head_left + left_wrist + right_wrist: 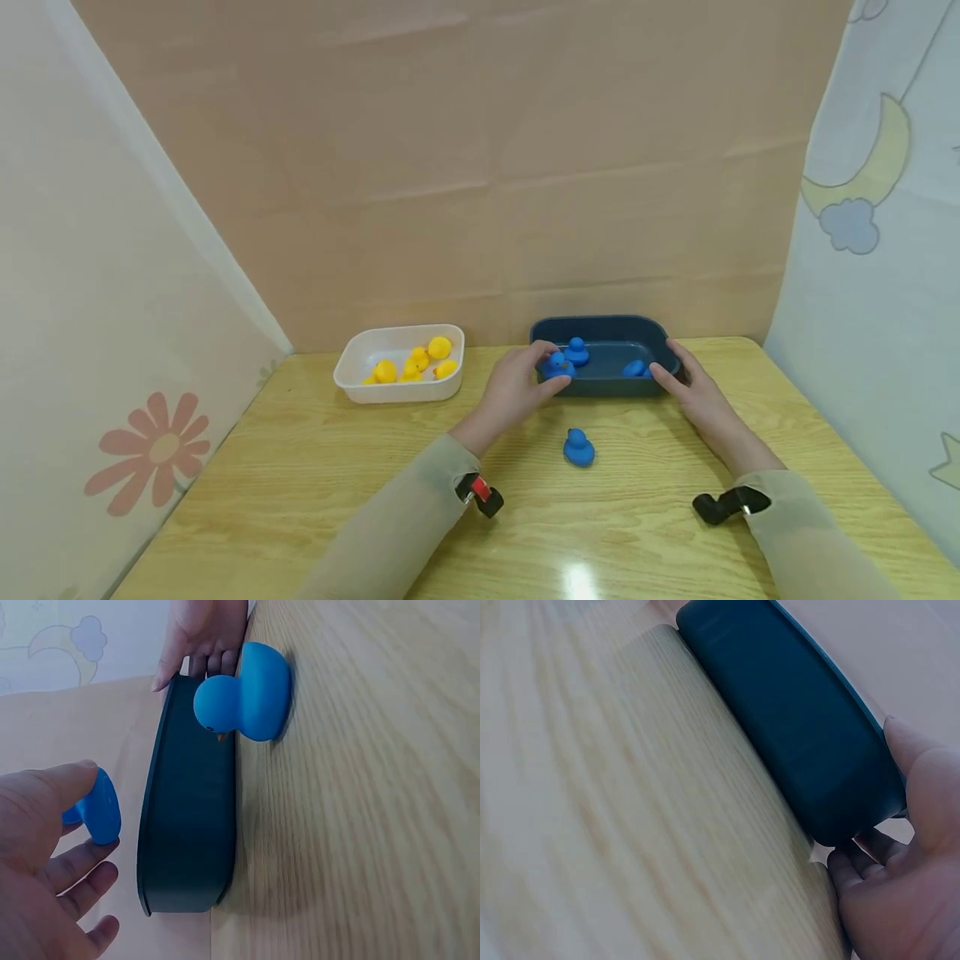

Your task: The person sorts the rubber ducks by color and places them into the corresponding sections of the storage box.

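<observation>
My left hand (515,385) pinches a blue rubber duck (102,808) between thumb and fingers, at the left end of the dark blue bin (611,387). In the left wrist view that duck is beside the bin's upper rim. My right hand (701,397) grips the bin's right end, thumb by the rim and fingers curled near the base in the right wrist view. Inside the bin sit a blue duck (576,351) toward the left and more blue shapes (634,367) at the right, partly hidden by the front wall. Another blue duck (578,448) stands on the table in front of the bin.
A white bin (397,393) with several yellow ducks (386,372) stands to the left on the wooden table (300,475). Close behind both bins rises a tan backdrop (480,208). Printed cloth walls flank the table on both sides.
</observation>
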A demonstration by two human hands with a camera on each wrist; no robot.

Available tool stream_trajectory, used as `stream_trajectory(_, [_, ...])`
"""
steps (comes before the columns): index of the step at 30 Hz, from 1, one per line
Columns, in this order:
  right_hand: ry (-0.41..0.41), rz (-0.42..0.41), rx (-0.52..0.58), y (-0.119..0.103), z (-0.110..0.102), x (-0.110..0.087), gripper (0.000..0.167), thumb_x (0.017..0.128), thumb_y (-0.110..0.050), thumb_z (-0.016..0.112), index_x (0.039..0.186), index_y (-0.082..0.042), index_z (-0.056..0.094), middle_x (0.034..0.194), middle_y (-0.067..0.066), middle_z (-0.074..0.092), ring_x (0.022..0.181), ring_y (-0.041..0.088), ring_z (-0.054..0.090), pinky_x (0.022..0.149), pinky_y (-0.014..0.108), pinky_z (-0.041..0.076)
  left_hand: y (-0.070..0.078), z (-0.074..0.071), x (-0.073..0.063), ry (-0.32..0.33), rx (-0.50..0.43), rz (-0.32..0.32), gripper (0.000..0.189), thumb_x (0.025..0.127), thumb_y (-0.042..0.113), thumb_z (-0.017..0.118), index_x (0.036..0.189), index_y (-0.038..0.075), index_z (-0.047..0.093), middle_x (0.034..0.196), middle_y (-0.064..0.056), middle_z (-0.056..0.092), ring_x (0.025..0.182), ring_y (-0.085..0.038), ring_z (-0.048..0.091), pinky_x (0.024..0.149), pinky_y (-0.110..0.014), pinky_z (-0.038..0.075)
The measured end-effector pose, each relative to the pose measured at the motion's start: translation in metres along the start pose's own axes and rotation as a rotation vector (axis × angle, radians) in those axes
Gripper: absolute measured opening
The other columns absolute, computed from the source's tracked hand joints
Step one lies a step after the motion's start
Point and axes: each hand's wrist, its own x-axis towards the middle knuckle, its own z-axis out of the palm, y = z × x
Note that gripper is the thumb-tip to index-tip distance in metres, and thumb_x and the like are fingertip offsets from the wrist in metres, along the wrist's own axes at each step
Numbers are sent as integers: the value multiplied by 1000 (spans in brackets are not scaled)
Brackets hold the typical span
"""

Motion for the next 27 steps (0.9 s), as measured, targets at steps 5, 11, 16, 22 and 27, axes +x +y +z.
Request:
stream_trajectory(5, [9,5,-18,-1,1,-2,92,115,-50,57,179,-19,-2,182,23,-9,165,55,-1,129,74,9,5,9,12,3,34,-26,49,105,43,79,145,17,66,134,0,76,122,-23,66,114,-45,48])
stream_trajectory(11, [10,13,-17,1,1,-3,92,116,-50,56,179,-20,-3,182,24,-11,164,56,-2,129,74,8,8,19,21,-14,45,-58,51,106,44,76,148,19,65,135,2,76,125,-24,65,117,-46,44])
stream_trajectory(16, [7,18,-3,2,2,-2,91,116,-48,57,179,-20,-3,182,24,-10,164,57,-1,129,74,9,8,29,29,-9,82,-72,52,107,47,75,150,20,64,133,2,77,125,-23,66,121,-49,40])
stream_trajectory(22, [16,19,10,0,5,-2,91,116,-48,57,179,-20,-2,182,24,-9,164,56,1,130,73,10,11,37,36,-1,141,-108,54,106,52,73,150,22,65,131,2,78,126,-23,68,130,-59,27])
stream_trajectory(27, [21,12,16,-3,7,-3,91,115,-48,58,179,-20,-1,182,24,-8,165,56,2,130,72,10,15,41,39,3,174,-118,53,106,54,72,148,24,66,129,4,79,126,-22,67,131,-63,22])
